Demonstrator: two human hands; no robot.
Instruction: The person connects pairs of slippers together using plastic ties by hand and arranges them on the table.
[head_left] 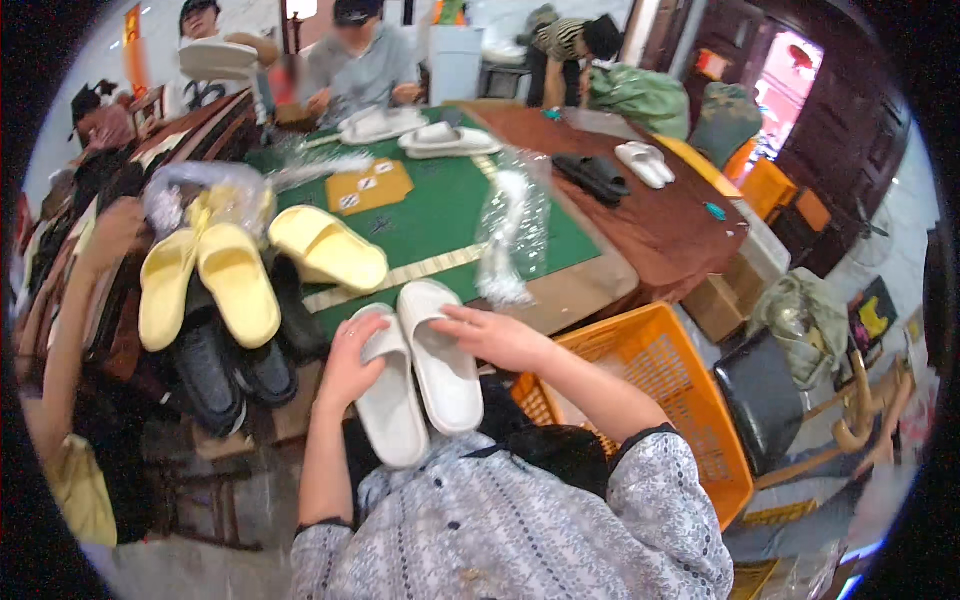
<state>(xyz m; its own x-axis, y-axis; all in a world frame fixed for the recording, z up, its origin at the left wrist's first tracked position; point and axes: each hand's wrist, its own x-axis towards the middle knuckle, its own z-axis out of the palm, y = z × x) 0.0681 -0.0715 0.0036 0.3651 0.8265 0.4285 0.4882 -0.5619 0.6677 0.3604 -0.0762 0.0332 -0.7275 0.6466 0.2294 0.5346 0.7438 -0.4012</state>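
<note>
A pair of white slide slippers rests against my front at the table's near edge, side by side with toes away from me. My left hand [352, 362] grips the left slipper [393, 425] at its strap. Over the strap of the right slipper [447, 385] bend the fingers of my right hand [492, 336]. Just beyond my left hand lies a single yellow slipper [328, 247]. Further left is a pair of yellow slippers [240, 285], with dark grey slippers [205, 375] beneath them.
The table has a green mat [430, 215] holding a clear plastic bag [512, 240], an orange-brown card [370, 187] and white slippers [450, 140]. Black slippers [590, 178] lie to the right. An orange crate [690, 400] stands by my right arm. Other people work around the table.
</note>
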